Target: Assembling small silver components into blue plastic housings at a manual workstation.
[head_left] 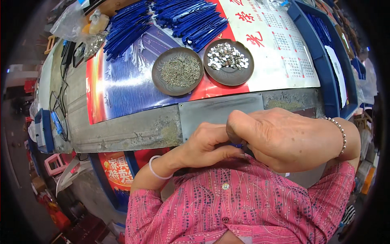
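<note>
Close to my chest, at the table's near edge, my two hands meet. My left hand [209, 145] is closed, its thumb and fingers pinching a small blue piece [237, 144] that shows only as a sliver. Curled over it from the right, my right hand [280, 138] is closed too; its fingertips and whatever they grip are hidden. Beyond the hands lie a dark round dish of thin metal pins or screws [178, 72] and a second dish [228, 77] with small shiny silver discs [227, 56]. Long slim blue strips [191, 20] are heaped behind the dishes.
A grey plate [219, 110] lies on the table just past my hands. Printed poster sheets [280, 75] cover the tabletop. At the right stands a blue bin [331, 97]; plastic bags [71, 22] sit at the far left, near a dark cable [61, 97].
</note>
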Tool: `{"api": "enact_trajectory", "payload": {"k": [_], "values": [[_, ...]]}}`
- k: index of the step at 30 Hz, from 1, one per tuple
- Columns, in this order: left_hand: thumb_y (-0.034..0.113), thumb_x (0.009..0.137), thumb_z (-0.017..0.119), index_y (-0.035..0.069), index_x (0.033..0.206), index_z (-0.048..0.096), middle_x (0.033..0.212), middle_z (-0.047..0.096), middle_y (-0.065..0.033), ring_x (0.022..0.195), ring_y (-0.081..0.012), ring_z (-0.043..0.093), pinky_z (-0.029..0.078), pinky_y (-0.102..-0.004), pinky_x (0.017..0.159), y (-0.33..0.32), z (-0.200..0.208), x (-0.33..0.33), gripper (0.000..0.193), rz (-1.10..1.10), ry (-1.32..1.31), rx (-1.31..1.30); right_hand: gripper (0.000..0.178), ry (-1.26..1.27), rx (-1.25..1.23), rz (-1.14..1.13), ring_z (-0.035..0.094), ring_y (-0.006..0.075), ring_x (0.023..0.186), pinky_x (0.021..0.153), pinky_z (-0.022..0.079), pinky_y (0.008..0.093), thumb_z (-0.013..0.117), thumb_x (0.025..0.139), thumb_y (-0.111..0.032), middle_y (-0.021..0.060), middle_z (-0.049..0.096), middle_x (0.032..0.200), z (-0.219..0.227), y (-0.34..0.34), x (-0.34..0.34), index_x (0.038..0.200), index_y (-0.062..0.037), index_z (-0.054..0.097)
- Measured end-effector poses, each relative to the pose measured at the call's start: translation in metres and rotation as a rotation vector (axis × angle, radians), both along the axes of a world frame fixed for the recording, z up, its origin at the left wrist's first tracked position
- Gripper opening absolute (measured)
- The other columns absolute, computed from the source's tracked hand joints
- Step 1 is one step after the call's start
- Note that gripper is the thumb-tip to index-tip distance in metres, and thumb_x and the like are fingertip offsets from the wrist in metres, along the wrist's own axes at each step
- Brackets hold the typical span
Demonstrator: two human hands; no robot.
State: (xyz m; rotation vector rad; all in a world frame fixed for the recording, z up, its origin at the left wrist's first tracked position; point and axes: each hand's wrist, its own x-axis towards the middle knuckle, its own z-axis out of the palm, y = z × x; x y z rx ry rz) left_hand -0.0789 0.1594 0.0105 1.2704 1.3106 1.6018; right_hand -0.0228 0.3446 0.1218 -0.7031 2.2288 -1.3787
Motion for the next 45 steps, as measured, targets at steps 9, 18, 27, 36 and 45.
{"api": "enact_trajectory", "payload": {"k": [9, 18, 27, 36, 45], "values": [[0.008, 0.078, 0.069, 0.0, 0.093, 0.059, 0.087, 0.062, -0.0124, 0.077, -0.0296, 0.063, 0.049, -0.0338, 0.066, -0.003, -0.001, -0.004, 0.019, 0.045, 0.046, 0.06, 0.021, 0.066, 0.218, 0.109, 0.054, 0.0364, 0.075, 0.066, 0.043, 0.0388, 0.056, 0.078, -0.007, 0.0174, 0.052, 0.083, 0.014, -0.01, -0.002, 0.09, -0.0009, 0.04], [0.008, 0.077, 0.07, 0.0, 0.091, 0.061, 0.082, 0.064, -0.0102, 0.073, -0.0252, 0.064, 0.049, -0.0312, 0.062, 0.003, -0.001, -0.004, 0.019, 0.063, 0.028, 0.052, 0.022, 0.099, 0.166, 0.109, 0.055, 0.0361, 0.079, 0.066, 0.044, 0.0415, 0.054, 0.078, -0.003, 0.0161, 0.053, 0.087, 0.012, -0.015, -0.008, 0.094, 0.0002, 0.04], [0.009, 0.076, 0.072, -0.001, 0.092, 0.063, 0.083, 0.066, -0.0117, 0.076, -0.0193, 0.065, 0.049, -0.03, 0.068, -0.006, -0.002, -0.008, 0.02, 0.059, -0.102, 0.06, 0.019, -0.023, 0.171, -0.12, 0.059, 0.0358, 0.07, 0.059, 0.047, 0.039, 0.057, 0.074, 0.004, 0.0151, 0.056, 0.075, 0.009, -0.018, -0.01, 0.09, -0.0003, 0.048], [0.011, 0.076, 0.074, 0.001, 0.081, 0.055, 0.07, 0.057, -0.0056, 0.063, -0.0106, 0.053, 0.042, -0.0279, 0.056, -0.008, -0.004, -0.004, 0.023, 0.184, -0.139, 0.064, 0.017, 0.105, 0.201, -0.347, 0.062, 0.0227, 0.065, 0.058, 0.047, 0.0292, 0.07, 0.069, 0.001, 0.0099, 0.06, 0.072, 0.001, -0.026, -0.002, 0.083, -0.0007, 0.059], [0.014, 0.077, 0.075, 0.003, 0.079, 0.055, 0.068, 0.055, -0.0033, 0.062, -0.0086, 0.049, 0.04, -0.0253, 0.056, -0.011, -0.009, -0.002, 0.023, 0.219, -0.251, 0.157, 0.02, -0.338, -0.194, -0.571, 0.054, 0.0124, 0.064, 0.058, 0.042, 0.0228, 0.075, 0.07, -0.006, 0.0056, 0.058, 0.07, -0.018, -0.024, -0.001, 0.075, 0.0002, 0.057]]}}
